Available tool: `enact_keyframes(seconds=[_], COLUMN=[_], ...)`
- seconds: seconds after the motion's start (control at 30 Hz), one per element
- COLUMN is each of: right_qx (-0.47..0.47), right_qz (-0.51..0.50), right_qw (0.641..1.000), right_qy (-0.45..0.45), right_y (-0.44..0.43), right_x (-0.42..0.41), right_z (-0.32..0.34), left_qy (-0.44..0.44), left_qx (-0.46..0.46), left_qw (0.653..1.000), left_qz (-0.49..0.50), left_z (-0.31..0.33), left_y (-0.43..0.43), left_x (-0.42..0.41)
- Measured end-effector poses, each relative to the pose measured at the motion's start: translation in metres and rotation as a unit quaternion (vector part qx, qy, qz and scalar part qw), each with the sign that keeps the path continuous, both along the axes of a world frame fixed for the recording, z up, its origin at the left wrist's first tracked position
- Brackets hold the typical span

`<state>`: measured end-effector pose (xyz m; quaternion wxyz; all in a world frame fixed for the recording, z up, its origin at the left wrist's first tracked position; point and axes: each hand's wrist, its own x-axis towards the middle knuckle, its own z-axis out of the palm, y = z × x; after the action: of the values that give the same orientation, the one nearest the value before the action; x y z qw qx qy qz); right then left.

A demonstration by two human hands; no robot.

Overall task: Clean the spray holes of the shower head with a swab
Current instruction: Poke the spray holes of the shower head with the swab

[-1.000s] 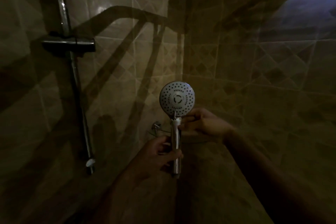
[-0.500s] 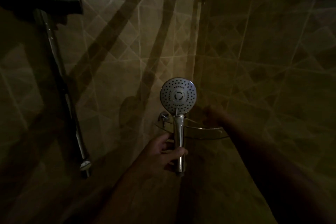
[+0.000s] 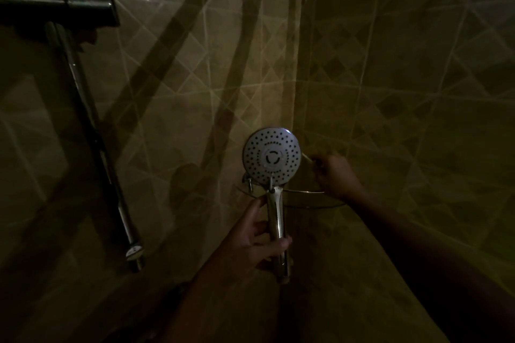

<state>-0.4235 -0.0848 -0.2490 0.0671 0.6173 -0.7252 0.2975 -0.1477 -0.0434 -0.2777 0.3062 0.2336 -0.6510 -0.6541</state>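
Note:
A chrome shower head (image 3: 272,156) stands upright in the dim shower corner, its round face with several rings of dark spray holes turned toward me. My left hand (image 3: 255,239) grips its shiny handle (image 3: 276,220) low down. My right hand (image 3: 335,175) is just right of the head, over the shelf, and pinches a thin pale swab (image 3: 308,158). The swab's tip points at the head's right rim, a short gap away.
A glass corner shelf (image 3: 312,199) with a chrome rim sits right behind the handle. A chrome riser rail (image 3: 92,133) with a dark slider bracket (image 3: 55,8) runs down the left wall. Tiled walls meet in the corner behind.
My right hand left the head's neck, dipped toward the shelf, and now holds a swab beside the head's right rim. The view has tilted down. My left hand keeps its grip.

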Motion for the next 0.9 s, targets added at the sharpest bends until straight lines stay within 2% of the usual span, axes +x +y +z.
enact_keyframes(seconds=[0.13,0.33,0.47,0.57,0.73,0.9], right_qx=[-0.031,-0.066,-0.061,-0.039,-0.026,0.041], right_qz=[0.038,0.062,0.069,0.058,0.03,0.013], right_qw=[0.976,0.946,0.943,0.962,0.989,0.992], right_qy=[-0.214,-0.312,-0.319,-0.263,-0.139,-0.122], right_y=[0.06,0.165,0.234,0.285,0.364,0.437], right_x=[0.017,0.022,0.016,0.005,-0.022,-0.051], right_z=[0.013,0.017,0.017,0.012,-0.004,-0.019], left_qy=[-0.002,0.053,0.022,-0.005,-0.049,-0.109], left_qx=[0.003,0.098,0.135,0.147,0.108,0.08], left_qw=[1.0,0.993,0.99,0.989,0.993,0.99], left_qz=[-0.007,0.033,0.029,0.018,-0.009,-0.045], left_z=[-0.001,-0.02,-0.039,-0.043,-0.049,-0.058], left_y=[0.026,0.085,0.128,0.167,0.226,0.278], left_x=[-0.007,-0.033,-0.058,-0.08,-0.117,-0.151])
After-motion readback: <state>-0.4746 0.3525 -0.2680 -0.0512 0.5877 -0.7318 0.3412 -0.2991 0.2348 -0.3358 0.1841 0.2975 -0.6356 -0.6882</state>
